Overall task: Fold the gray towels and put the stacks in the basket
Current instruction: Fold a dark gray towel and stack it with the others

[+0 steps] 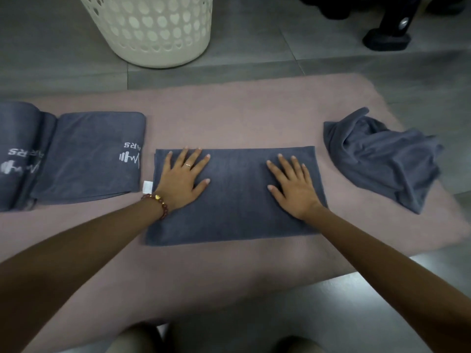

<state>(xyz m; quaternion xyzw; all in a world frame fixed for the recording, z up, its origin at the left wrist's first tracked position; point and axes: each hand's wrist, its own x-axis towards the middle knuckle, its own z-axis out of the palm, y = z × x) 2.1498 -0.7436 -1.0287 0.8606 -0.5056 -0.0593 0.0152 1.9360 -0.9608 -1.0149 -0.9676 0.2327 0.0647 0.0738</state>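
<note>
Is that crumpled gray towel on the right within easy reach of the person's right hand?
Probably yes. The right hand lies flat and empty on the half-folded towel, and the crumpled towel sits just to its right on the same pink mat, with only bare mat between them.

A dusty-pink mat [229, 110] lies spread beneath the fingers [190, 159], reaching well out to both sides of them. Gray floor tiles [254, 47] with thin grout lines surround it. Far beyond the fingers and to their right, a black stand [384, 40] rests a blocky foot on the tiles, its top cut off. A reddish beaded bracelet [155, 202] sits just behind the left fingers.
</note>
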